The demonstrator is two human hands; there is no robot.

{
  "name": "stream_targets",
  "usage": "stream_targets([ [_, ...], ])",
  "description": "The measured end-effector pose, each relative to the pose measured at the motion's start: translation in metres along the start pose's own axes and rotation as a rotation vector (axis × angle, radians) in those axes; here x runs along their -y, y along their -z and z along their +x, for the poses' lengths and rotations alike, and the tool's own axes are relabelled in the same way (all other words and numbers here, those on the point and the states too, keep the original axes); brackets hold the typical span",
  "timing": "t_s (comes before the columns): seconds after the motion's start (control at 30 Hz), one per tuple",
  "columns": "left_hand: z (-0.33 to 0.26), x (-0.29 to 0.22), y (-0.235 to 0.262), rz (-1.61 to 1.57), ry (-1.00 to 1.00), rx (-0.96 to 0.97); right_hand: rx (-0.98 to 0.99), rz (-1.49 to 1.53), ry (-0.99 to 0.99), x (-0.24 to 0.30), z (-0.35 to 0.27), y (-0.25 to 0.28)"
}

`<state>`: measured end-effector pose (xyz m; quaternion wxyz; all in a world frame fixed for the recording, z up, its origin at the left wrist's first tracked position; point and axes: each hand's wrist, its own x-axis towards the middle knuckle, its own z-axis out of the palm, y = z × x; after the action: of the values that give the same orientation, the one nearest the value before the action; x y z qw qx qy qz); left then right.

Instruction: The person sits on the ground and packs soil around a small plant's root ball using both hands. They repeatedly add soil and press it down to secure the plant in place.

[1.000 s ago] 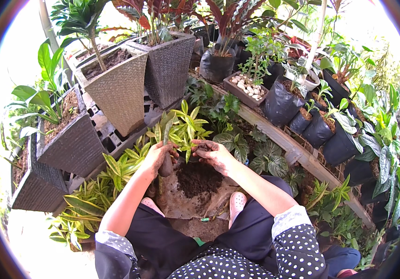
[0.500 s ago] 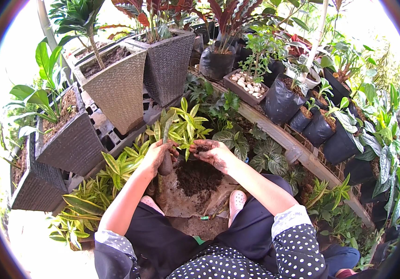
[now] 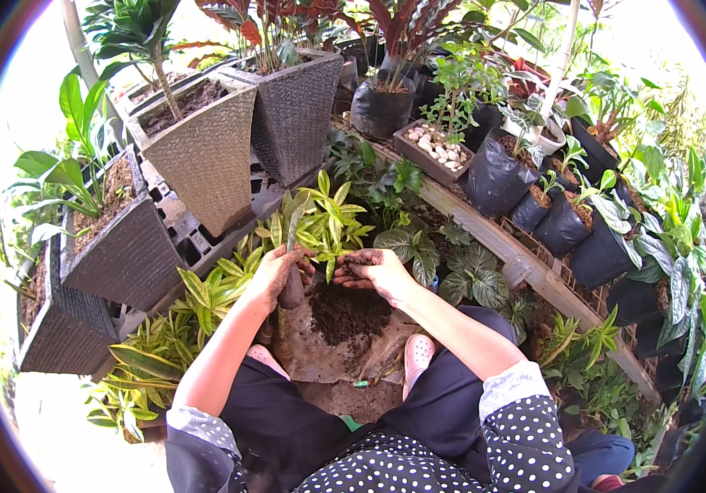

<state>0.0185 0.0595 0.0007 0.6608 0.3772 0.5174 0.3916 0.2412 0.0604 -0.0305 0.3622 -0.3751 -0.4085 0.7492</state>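
Note:
My left hand (image 3: 279, 275) is closed around a seedling with a stiff, upright green leaf (image 3: 294, 223). Below its fingers hangs the plant's brown, rounded lower end (image 3: 291, 294), which looks like a soil-covered root ball or small bag. To the right, my right hand (image 3: 373, 273) is cupped, its soil-stained fingers pointing left around a little dark soil (image 3: 356, 264). Both hands are held above a heap of dark, loose soil (image 3: 344, 312), which lies on a flattened, soil-smeared sheet (image 3: 303, 357) between my feet.
Tall textured planters (image 3: 197, 156) stand at the left. Yellow-green leafy plants (image 3: 205, 304) grow close by my left arm. A metal-edged rack (image 3: 525, 275) slants along the right, with black plant bags (image 3: 496, 177) and a tray of white pebbles (image 3: 435, 148). Another person's dark-clothed leg (image 3: 603, 456) shows at lower right.
My right hand has tilted and its fingers have straightened somewhat, so less soil shows in it. The left hand keeps the seedling in nearly the same place.

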Motion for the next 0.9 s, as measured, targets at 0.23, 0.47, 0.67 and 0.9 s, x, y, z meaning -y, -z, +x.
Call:
stream_targets([
  [0.23, 0.002, 0.002, 0.001, -0.004, -0.002, 0.012, 0.143, 0.333, -0.030, -0.002, 0.003, 0.005],
  [0.47, 0.000, -0.001, 0.000, 0.010, 0.018, 0.000, -0.044, 0.018, -0.016, -0.001, 0.000, -0.002],
  [0.67, 0.002, 0.002, 0.002, 0.029, -0.013, 0.010, 0.096, 0.201, -0.029, 0.001, 0.000, 0.002],
  [0.9, 0.003, 0.003, 0.002, 0.002, -0.012, 0.010, 0.063, 0.268, -0.092, 0.009, -0.003, -0.005],
])
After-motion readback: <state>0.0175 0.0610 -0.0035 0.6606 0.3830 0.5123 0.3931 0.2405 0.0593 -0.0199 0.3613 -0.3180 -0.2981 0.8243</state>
